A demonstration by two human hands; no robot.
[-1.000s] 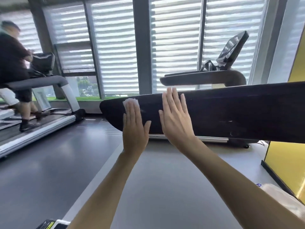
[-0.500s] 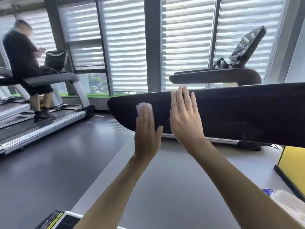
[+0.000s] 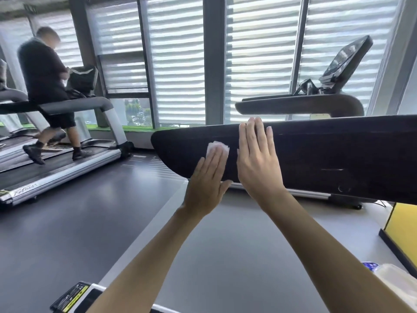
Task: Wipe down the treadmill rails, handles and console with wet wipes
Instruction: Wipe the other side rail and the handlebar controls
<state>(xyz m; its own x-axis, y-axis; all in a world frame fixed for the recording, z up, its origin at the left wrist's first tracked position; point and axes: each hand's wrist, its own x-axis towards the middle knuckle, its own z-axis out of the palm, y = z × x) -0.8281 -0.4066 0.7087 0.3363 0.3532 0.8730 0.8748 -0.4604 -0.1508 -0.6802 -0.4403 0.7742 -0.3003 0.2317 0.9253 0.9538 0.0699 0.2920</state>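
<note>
Left grip [image 3: 207, 177], fingers flat, presses the wet wipe [image 3: 217, 146] against the dark rail [image 3: 327, 152]; right grip [image 3: 257, 159] lies flat beside it. With nothing pinching it, the wipe could slide out and drop to the floor [image 3: 90, 222].

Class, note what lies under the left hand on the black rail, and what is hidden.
A white wet wipe peeks out past the fingertips of the left hand, pressed against the black rail. The rest of the wipe is covered by the fingers.
</note>
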